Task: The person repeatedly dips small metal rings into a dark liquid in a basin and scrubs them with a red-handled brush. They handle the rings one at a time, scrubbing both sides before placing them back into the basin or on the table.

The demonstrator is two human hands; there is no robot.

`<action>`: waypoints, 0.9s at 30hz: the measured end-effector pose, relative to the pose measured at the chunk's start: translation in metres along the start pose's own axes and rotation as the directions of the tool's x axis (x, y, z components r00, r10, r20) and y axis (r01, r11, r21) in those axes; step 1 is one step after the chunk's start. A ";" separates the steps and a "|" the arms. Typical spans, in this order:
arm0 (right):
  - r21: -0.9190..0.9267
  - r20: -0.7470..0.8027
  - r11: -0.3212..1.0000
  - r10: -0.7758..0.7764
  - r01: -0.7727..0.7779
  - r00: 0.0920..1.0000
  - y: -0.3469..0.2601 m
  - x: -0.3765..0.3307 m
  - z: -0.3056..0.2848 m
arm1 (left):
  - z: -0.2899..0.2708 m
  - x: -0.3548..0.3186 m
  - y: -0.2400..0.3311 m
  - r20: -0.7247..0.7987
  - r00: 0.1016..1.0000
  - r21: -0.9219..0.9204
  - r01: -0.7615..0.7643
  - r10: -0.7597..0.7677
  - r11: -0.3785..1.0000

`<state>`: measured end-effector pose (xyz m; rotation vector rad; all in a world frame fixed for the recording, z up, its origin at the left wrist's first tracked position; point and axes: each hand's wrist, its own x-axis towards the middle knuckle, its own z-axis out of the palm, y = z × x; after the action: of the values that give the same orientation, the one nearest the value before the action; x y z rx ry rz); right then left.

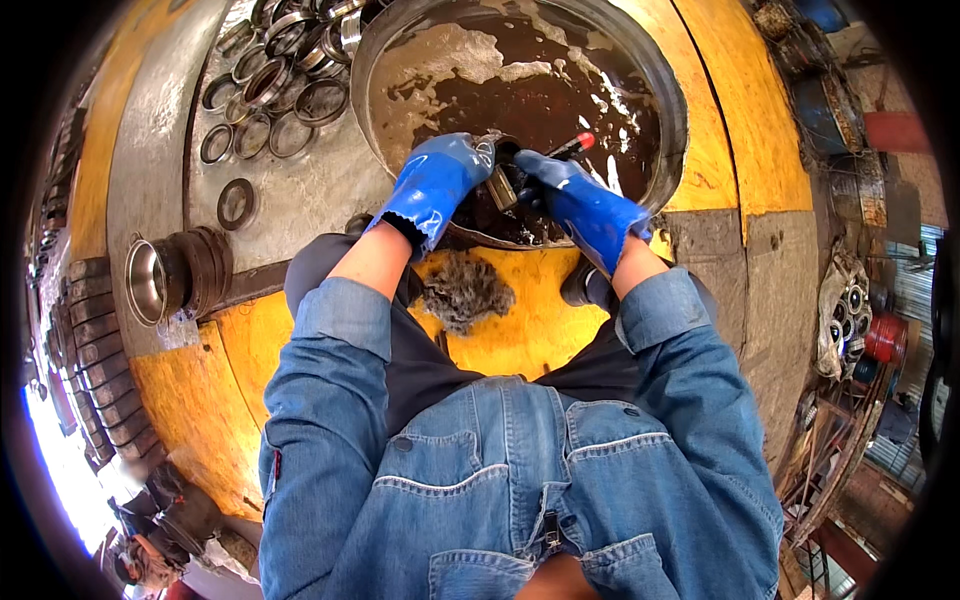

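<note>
Both my hands wear blue rubber gloves and meet over a wide round metal tub of dark brown liquid. My left hand is closed on a metal ring, whose shiny wall shows between the gloves. A tool with a red-tipped handle sticks out above my right hand, which is closed around it. The tool's working end is hidden by the glove and ring, so its kind cannot be told. Pale foam floats on the liquid.
Several metal rings lie heaped left of the tub, with one dark ring apart. A steel bowl-like part stands beside stacked brown rings. A grey clump of fibre lies between my feet on the yellow floor.
</note>
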<state>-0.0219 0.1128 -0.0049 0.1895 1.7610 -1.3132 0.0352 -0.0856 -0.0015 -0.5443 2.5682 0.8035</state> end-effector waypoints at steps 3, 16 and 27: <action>-0.577 0.007 0.782 -0.283 0.235 0.959 -0.014 -0.026 0.007 | 0.002 0.002 0.011 0.032 0.999 -0.002 0.024 -0.024 1.000; -0.884 0.386 -0.237 -0.857 0.403 0.343 0.034 0.016 0.000 | 0.003 0.011 0.006 0.096 0.995 0.038 -0.045 0.042 0.998; -0.282 0.198 0.945 -0.110 0.164 0.974 -0.014 0.007 -0.006 | 0.001 0.007 0.003 0.111 0.993 0.021 0.043 -0.045 0.999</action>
<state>-0.0374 0.1097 -0.0003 -0.2192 1.8139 -1.1050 0.0284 -0.0849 -0.0041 -0.5328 2.4513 0.7718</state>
